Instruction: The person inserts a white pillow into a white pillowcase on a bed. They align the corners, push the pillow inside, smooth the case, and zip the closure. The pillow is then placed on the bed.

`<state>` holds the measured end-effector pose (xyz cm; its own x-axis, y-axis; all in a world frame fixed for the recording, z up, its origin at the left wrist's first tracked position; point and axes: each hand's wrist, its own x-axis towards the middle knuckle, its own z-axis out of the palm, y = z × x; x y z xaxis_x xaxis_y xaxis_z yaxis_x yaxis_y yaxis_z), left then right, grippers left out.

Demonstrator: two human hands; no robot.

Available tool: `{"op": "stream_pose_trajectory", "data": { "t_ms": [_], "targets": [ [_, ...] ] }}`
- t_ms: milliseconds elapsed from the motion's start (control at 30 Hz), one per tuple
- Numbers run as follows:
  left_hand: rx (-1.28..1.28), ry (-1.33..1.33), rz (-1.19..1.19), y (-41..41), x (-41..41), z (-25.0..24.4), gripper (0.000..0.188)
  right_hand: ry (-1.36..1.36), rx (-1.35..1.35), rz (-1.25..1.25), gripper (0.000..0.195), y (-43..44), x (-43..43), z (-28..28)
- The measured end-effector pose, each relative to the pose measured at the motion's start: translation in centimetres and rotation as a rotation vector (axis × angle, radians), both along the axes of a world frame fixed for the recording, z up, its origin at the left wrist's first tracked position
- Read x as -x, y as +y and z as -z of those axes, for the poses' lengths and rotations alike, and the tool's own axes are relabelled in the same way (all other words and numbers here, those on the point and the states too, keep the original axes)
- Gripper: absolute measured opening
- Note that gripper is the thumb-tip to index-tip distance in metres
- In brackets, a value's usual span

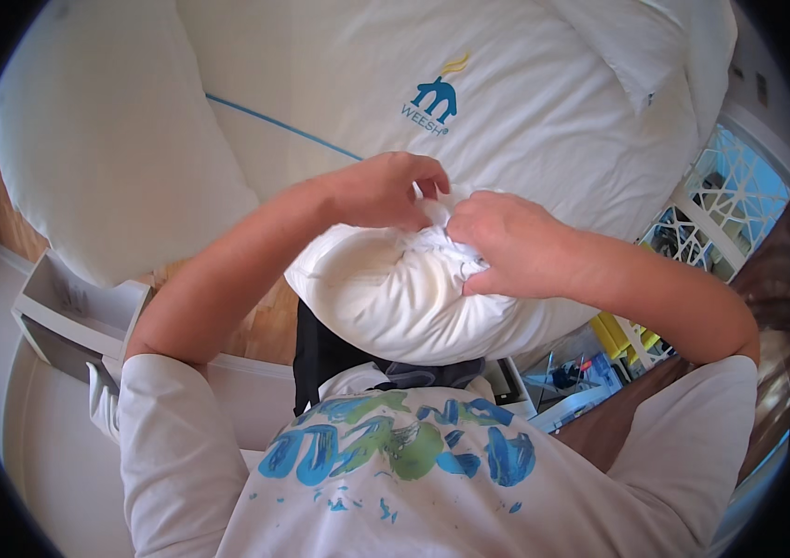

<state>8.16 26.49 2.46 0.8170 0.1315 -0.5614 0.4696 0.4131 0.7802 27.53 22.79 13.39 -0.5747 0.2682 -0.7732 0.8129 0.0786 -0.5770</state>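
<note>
A white pillow (367,286) is held upright against my body, its fabric bunched and wrinkled at the upper edge. My left hand (395,188) bends over the gathered white cloth (440,234), its fingertips at the folds; whether they pinch it is unclear. My right hand (507,240) grips the same cloth from the other side, with the thumb lower on the pillow. Beyond both hands lies a large white bed cover (527,132) with a blue and yellow printed logo. Thin blue piping (283,127) crosses the white bedding behind my left wrist.
Another white pillow (109,139) lies at the left. Below it stands a grey open box (88,300) by the wooden floor (262,335). White lattice baskets (737,202) with mixed items stand at the right, near a yellow package (611,335).
</note>
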Motion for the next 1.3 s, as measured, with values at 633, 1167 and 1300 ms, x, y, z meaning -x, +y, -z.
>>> {"op": "stream_pose_trajectory", "data": {
  "t_ms": [633, 1167, 1300],
  "targets": [
    [-0.203, -0.006, 0.148, -0.9, -0.3, -0.9, 0.028, 0.060, -0.044, -0.126, 0.024, 1.0, 0.0, 0.6],
    [-0.942, -0.185, -0.211, -1.1, 0.0, 1.9, 0.023, 0.044, 0.100, 0.089, 0.034, 2.0, 0.8, 3.0],
    [-0.874, -0.137, -0.295, -1.2, 1.0, -0.1, 0.025, 0.068, 0.030, 0.052, 0.049, 2.0, -0.7, 1.3]
  ]
}}
